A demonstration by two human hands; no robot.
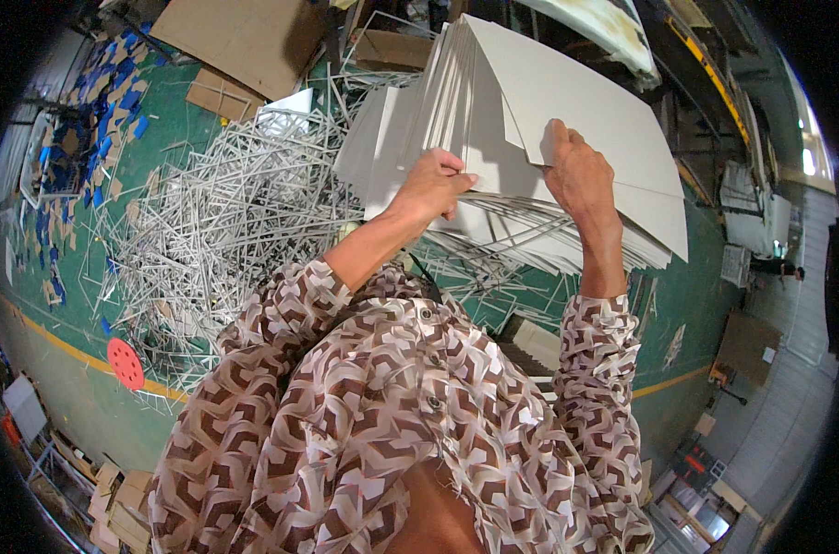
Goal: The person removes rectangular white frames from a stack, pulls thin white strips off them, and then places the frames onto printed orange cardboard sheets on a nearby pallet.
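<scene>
In front of me stands a large stack of pale grey-white cardboard sheets (461, 102), its left part fanned into upright leaves. My right hand (581, 175) is closed on the near edge of a tilted cardboard sheet (567, 88), with the fingertips up on its face. To the left, my left hand (430, 189) is at the near edge of the fanned sheets, fingers curled together. Whatever it may pinch is too small or hidden to make out. Thin cardboard strips (507, 214) stick out under the near edge of the stack, between my hands.
A big tangled heap of thin cardboard strips (225, 198) covers the green floor on the left. Blue and brown scraps (96, 120) lie beyond it. A brown cardboard sheet (239, 42) is at the back, and a red disc (126, 364) lies by the yellow floor line.
</scene>
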